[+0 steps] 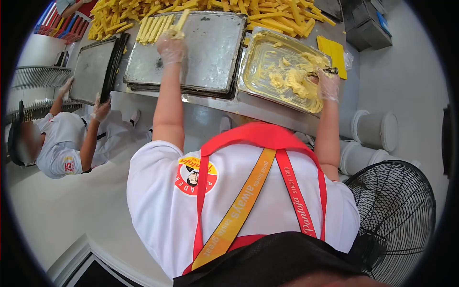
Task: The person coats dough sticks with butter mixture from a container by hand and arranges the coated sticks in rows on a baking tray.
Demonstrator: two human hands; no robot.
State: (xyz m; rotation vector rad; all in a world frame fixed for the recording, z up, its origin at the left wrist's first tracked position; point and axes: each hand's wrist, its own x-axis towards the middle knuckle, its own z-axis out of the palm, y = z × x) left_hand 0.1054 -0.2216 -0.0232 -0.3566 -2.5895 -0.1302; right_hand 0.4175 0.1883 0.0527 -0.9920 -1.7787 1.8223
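My left hand (172, 49), in a clear plastic glove, is closed around the lower end of a yellow bread stick (182, 19) over a flat metal baking tray (205, 52). Beside it, a row of cream-coated sticks (155, 28) lies along the tray's far left side. In a clear glove too, my right hand (329, 86) is at the right end of a rectangular metal pan (256, 57). Its fingers grip a dark-handled utensil (327, 71), whose working end I cannot make out. Pale yellow, butter-like spread (291, 81) is smeared across the pan.
Heaped yellow sticks (282, 14) cover the table's far side. A yellow cloth (333, 53) lies right of the pan. At left, a co-worker (71, 138) holds a stack of trays (95, 69). A black fan (394, 215) stands behind me on the right, near white buckets (375, 129).
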